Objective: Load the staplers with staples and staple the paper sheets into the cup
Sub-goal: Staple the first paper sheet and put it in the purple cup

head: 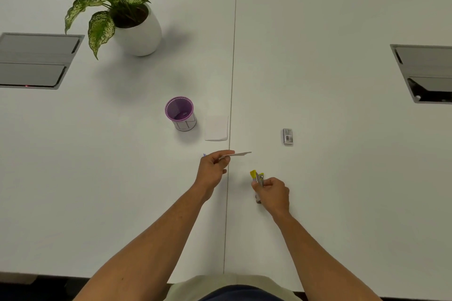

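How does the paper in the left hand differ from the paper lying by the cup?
The held paper is pinched by the left hand above the table, seen nearly edge-on; the lying paper rests flat beside the purple cup, untouched. The held paper looks like a thin strip, the lying paper a full rectangle. Both are white.

Two hands are seen: one left hand [212,170] and one right hand [273,193]. One yellow stapler [257,176] is counted, held in the right hand. One purple cup [180,113] is counted on the table [342,190]. Two lots of white paper are made out: one paper sheet [238,154] pinched in the left hand, and one paper stack [216,128] lying flat just beside the cup; the number of sheets in that stack cannot be told. One small staple box [288,136] is counted. One potted plant [122,5] is seen, and two recessed cable hatches, one left hatch [36,60] and one right hatch [425,73].
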### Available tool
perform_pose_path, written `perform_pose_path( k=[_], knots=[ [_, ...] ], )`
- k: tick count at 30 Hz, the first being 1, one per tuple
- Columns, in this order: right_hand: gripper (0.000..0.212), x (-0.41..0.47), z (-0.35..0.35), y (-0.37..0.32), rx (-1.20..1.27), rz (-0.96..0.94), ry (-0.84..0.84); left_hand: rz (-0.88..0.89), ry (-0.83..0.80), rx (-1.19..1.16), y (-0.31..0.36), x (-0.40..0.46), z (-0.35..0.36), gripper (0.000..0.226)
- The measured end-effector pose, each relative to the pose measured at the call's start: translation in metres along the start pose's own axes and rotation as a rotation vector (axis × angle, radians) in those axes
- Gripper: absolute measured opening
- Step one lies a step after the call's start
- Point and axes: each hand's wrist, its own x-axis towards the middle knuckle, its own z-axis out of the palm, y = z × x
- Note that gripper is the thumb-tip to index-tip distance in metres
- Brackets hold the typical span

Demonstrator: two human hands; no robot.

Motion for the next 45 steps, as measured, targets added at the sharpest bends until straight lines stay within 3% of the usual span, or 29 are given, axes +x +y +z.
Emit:
perform_pose_path(
  k=[3, 11, 14, 16, 17, 19, 23, 28, 32, 38, 45],
  knots=[
    [0.028, 0.006, 0.004, -0.001, -0.283, -0.047, 0.078, 0.038, -0.029, 0.036, -0.002, -0.002, -0.001, 0.026],
    [0.04, 0.017, 0.011, 0.0, -0.479, -0.112, 0.021, 0.105, -0.102, 0.166, 0.0, -0.004, -0.005, 0.038],
    [0.046, 0.011, 0.011, -0.001, -0.548, -0.176, 0.147, 0.132, -0.105, 0.206, -0.002, -0.002, -0.01, 0.046],
    [0.045, 0.009, 0.009, -0.005, -0.371, -0.179, 0.208, 0.138, -0.105, 0.203, -0.006, 0.0, -0.012, 0.05],
    [0.044, 0.009, 0.007, -0.009, -0.199, -0.143, 0.159, 0.133, -0.109, 0.2, -0.007, 0.0, -0.013, 0.052],
    [0.045, 0.006, 0.003, -0.02, 0.142, -0.043, -0.052, 0.119, -0.127, 0.198, -0.01, 0.0, -0.012, 0.054],
    [0.025, -0.001, -0.002, -0.032, 0.412, 0.057, -0.38, 0.068, -0.2, 0.254, -0.01, -0.004, -0.011, 0.053],
    [0.012, -0.006, -0.003, -0.035, 0.523, 0.029, -0.305, 0.002, -0.142, 0.131, -0.006, -0.014, -0.013, 0.049],
    [0.013, -0.01, -0.004, -0.036, 0.494, -0.04, -0.272, -0.087, -0.065, -0.077, -0.003, -0.019, -0.019, 0.023],
    [0.016, -0.02, -0.001, -0.038, 0.48, -0.113, -0.297, 0.029, -0.025, 0.023, -0.008, -0.023, -0.02, 0.019],
    [0.026, -0.032, 0.0, -0.037, 0.457, -0.171, -0.319, 0.028, -0.032, 0.014, -0.008, -0.031, -0.03, 0.014]
  ],
)
